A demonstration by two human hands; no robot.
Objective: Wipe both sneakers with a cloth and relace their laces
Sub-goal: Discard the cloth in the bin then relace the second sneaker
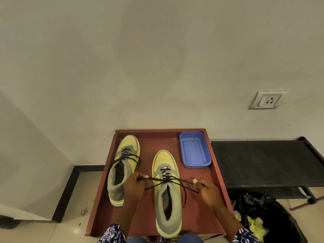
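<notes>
Both hands (pixel 134 185) (pixel 206 189) pinch near sneaker's (pixel 167 195) lace (pixel 172 179); table's edge (pixel 221 186) just beside.

Two sneakers, two hands, one tub, one surface.

Two yellow-and-grey sneakers are sitting on one reddish-brown surface (pixel 201 199): the left sneaker (pixel 122 165) and the right sneaker (pixel 167 193), each carrying one black lace, the left lace (pixel 126 156) and the right lace (pixel 168 178). Two hands are showing, the left hand (pixel 134 185) and the right hand (pixel 206 189), each pinching one end of the right lace. One blue tub (pixel 194 149) is standing there, one wall socket (pixel 266 100) is showing behind, and one black bag (pixel 273 216) is lying beside.
</notes>
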